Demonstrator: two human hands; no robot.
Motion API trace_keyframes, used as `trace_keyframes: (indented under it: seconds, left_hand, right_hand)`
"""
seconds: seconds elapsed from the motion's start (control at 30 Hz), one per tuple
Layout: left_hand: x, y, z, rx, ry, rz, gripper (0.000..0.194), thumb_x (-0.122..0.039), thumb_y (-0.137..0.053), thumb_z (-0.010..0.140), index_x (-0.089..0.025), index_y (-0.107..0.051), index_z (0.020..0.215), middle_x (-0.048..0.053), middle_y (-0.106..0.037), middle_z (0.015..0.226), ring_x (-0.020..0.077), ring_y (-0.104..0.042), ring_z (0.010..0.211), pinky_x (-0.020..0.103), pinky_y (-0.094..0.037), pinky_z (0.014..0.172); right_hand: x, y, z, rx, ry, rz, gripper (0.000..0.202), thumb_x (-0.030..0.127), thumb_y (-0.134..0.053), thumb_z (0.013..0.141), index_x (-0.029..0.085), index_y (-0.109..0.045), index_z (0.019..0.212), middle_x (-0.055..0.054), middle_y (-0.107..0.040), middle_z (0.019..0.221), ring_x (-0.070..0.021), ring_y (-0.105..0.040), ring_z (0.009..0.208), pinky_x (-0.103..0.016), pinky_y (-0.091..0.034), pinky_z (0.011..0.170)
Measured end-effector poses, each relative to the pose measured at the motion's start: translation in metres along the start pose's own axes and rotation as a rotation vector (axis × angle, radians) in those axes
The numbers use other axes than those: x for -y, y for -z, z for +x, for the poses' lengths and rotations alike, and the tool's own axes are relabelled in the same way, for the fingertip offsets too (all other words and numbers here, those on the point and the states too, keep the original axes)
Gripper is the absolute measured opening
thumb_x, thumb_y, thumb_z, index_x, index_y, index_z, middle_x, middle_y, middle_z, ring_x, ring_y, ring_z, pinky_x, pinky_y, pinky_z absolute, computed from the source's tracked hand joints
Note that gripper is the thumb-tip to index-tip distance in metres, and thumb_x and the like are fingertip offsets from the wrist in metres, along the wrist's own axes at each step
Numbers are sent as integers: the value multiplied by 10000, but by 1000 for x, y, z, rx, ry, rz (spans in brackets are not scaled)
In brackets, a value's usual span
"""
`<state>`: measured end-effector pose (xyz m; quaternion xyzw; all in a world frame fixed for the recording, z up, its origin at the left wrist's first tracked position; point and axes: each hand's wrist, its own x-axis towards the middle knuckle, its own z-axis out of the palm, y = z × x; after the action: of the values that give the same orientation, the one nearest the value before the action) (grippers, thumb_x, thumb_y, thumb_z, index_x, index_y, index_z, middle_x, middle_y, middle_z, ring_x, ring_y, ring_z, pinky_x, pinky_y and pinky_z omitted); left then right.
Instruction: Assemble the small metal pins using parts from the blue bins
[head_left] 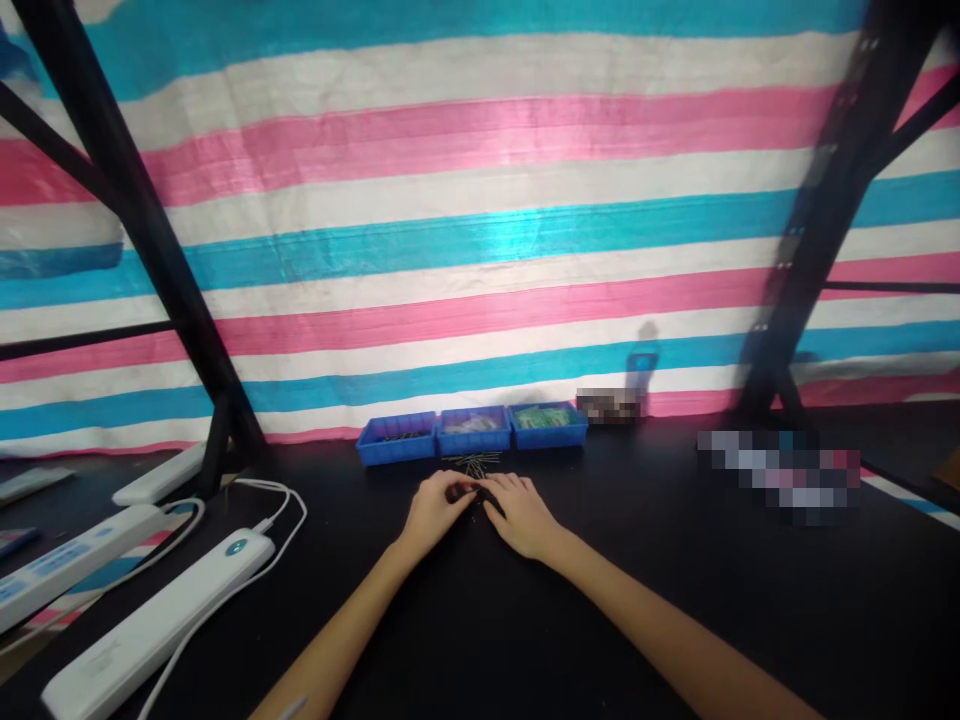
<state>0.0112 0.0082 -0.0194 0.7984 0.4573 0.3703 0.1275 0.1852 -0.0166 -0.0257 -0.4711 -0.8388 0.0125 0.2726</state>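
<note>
Both hands are close together at the middle of the black table (465, 620). My left hand (439, 508) has its fingers curled and its thumb and fingertips brought together; anything between them is too small to make out. My right hand (523, 512) rests beside it, palm down, fingers bent toward the left hand, and what lies under them is hidden. Just beyond the fingertips is a small pile of thin metal pieces (478, 463). Behind the pile stand three blue trays: the left tray (397, 450) with dark pieces, the middle tray (474, 440) with clear bags, the right tray (550, 436) with green-tinted bags.
White power strips (161, 625) and a white cable (289, 530) lie at the left. Black metal posts (142, 230) stand on both sides before a striped sheet (480, 240). Blurred-out items (787, 475) lie at the right, and another (607, 406) beside the right tray.
</note>
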Motion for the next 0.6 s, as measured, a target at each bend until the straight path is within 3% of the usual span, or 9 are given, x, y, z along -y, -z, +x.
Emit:
trace_keyframes:
  seconds: [0.3,0.6]
  left_hand:
    - [-5,-2,4,-19,87,-250,249,-338,-575,722,-172,-670,882,30,-669,763,118,-512,584,223,-388,538]
    - [-2,-6,5,57,175,-469,379,-369,-627,685,-139,-640,987,60,-668,792,137,-552,643,240,-414,587]
  right_hand:
    - [1,2,3,-134,-27,113,207,219,-411,872,200,-617,873,-40,-573,963,-153,-523,891,-301,-358,797]
    - [-1,5,6,-299,-118,305,121,271,-542,795,208,-640,765,-33,-536,935,-156,-541,856,-310,-384,777]
